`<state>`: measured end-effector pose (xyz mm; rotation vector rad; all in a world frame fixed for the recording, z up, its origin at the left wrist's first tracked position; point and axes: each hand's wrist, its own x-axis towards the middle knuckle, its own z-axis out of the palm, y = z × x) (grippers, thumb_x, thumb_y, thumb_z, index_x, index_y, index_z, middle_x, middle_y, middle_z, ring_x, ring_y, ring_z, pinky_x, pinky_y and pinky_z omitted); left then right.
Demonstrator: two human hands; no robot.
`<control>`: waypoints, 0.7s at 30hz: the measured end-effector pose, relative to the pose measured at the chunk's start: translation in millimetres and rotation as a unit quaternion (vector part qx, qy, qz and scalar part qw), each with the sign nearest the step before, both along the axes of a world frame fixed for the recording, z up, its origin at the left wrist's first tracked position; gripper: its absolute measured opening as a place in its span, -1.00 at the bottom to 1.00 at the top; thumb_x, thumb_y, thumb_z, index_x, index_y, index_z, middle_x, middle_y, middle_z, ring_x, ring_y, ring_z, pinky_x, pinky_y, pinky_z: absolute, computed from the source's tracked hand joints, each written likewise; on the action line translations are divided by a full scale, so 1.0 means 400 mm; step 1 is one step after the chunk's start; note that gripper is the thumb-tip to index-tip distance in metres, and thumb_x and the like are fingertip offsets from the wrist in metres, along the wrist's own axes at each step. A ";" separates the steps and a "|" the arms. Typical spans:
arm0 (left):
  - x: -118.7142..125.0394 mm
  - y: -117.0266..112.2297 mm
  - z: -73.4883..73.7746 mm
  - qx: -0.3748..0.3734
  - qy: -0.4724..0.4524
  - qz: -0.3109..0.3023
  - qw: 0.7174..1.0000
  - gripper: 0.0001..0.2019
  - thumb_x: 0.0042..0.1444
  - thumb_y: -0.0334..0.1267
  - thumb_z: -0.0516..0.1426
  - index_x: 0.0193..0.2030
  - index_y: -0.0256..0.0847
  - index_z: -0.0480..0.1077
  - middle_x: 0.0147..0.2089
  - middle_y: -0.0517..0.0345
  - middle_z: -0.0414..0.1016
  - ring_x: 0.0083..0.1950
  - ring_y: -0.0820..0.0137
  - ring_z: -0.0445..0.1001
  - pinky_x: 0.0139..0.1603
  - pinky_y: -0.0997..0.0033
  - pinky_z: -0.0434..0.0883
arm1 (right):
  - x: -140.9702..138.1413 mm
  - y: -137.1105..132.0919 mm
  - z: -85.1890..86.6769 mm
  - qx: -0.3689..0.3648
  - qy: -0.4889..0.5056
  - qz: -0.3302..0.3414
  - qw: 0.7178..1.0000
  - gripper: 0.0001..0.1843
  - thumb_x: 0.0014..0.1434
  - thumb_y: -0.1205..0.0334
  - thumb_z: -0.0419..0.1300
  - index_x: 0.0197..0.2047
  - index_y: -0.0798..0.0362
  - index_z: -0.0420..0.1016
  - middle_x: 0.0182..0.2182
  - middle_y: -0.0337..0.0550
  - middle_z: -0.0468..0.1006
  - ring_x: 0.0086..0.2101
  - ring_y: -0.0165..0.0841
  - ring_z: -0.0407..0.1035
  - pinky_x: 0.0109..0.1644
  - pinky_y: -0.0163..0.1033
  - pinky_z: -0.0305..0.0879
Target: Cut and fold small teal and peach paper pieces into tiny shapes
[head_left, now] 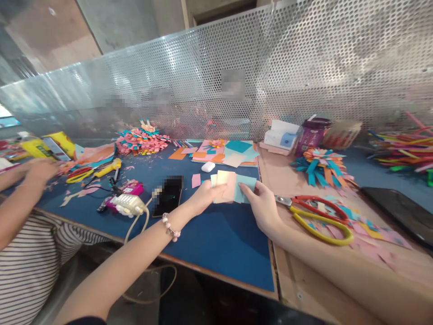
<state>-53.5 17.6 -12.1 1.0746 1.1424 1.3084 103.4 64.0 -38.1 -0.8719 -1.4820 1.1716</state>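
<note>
Both my hands hold a small fan of coloured paper squares (232, 186) just above the blue mat (219, 239). My left hand (204, 196), with a bead bracelet on its wrist, pinches the left side of the stack, where pale yellow and pink sheets show. At the right side my right hand (262, 205) grips the light blue sheets. A loose pink square (196, 180) and a white eraser-like piece (208, 166) lie just beyond.
Red-and-yellow scissors (318, 214) lie right of my hand among paper scraps. A dark phone (168, 195), a glue gun (126, 204) with cord, paper flowers (142, 139) and sheets (233, 152) sit further back. A person in a striped shirt (30, 257) works at left. A perforated metal screen (270, 67) backs the table.
</note>
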 end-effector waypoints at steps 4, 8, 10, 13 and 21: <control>0.003 -0.002 0.006 0.002 0.022 0.038 0.999 -0.57 -0.09 -0.26 0.27 -0.03 -0.29 0.43 -0.10 -0.10 0.54 -0.18 0.15 0.54 -0.19 0.05 0.51 | 0.000 0.005 -0.007 -0.007 0.012 -0.015 1.000 -0.65 -0.01 -0.06 0.23 -0.29 0.06 0.43 -0.43 -0.18 0.52 -0.42 -0.30 0.35 -0.41 -0.25 0.27; 0.000 -0.001 0.005 0.001 0.014 0.034 0.999 -0.61 -0.01 -0.22 0.21 -0.02 -0.31 0.43 -0.05 -0.12 0.53 -0.09 0.12 0.52 -0.08 0.04 0.47 | -0.001 0.009 -0.012 -0.013 0.030 -0.023 0.999 -0.66 0.02 -0.03 0.23 -0.26 0.04 0.38 -0.34 -0.17 0.53 -0.38 -0.31 0.38 -0.35 -0.23 0.31; -0.004 0.001 0.000 0.009 0.027 0.037 0.999 -0.61 0.00 -0.22 0.22 -0.01 -0.30 0.43 0.00 -0.12 0.50 -0.02 0.12 0.49 0.00 0.06 0.43 | -0.003 0.008 -0.012 -0.015 0.040 -0.020 0.999 -0.67 0.03 -0.02 0.23 -0.24 0.04 0.35 -0.31 -0.16 0.53 -0.35 -0.30 0.40 -0.32 -0.22 0.33; -0.011 0.005 -0.007 0.031 0.063 0.026 0.997 -0.57 -0.07 -0.23 0.27 -0.01 -0.27 0.43 0.04 -0.09 0.47 0.03 0.13 0.45 0.06 0.08 0.39 | -0.007 0.003 -0.010 -0.016 0.054 0.007 0.998 -0.68 0.05 0.00 0.22 -0.23 0.03 0.33 -0.29 -0.15 0.54 -0.31 -0.28 0.42 -0.28 -0.20 0.35; -0.020 0.003 -0.006 -0.006 0.016 -0.032 0.999 -0.63 0.03 -0.21 0.20 -0.03 -0.34 0.41 -0.10 -0.14 0.52 -0.16 0.14 0.52 -0.24 0.03 0.52 | -0.011 0.006 -0.009 -0.010 0.080 0.011 0.997 -0.71 0.07 0.08 0.23 -0.22 0.06 0.31 -0.28 -0.12 0.53 -0.26 -0.28 0.43 -0.23 -0.18 0.35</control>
